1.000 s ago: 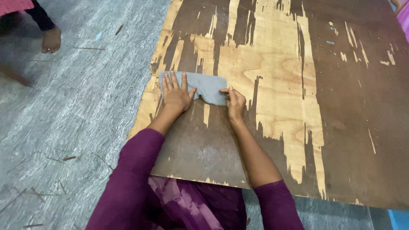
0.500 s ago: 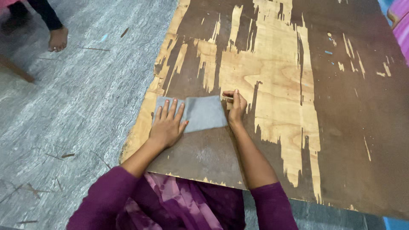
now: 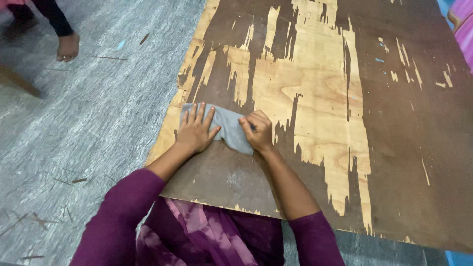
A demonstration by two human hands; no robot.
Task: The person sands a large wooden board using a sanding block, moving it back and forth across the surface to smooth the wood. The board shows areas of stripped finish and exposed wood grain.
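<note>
The left hand lay flat, fingers spread apart, pressing down on the left end of the cloth. The right hand was curled — its grip closed together on the cloth's right edge, fingertips tucked against the fabric. The cloth, a small grey folded piece, lay between the two hands and partly under both, on the board.

The board was a large sheet of plywood with its dark brown face worn away in long pale streaks; it rested on the floor. The cloth sat near the board's left edge, just beyond the left hand's fingertips, and close to the near edge, where the wrists crossed over. Both forearms reached forward from purple sleeves.

To the far left of the grip — well apart from it — another person's bare foot stood on the grey floor. Thin splinters lay scattered on the floor to the left of the sleeves.
</note>
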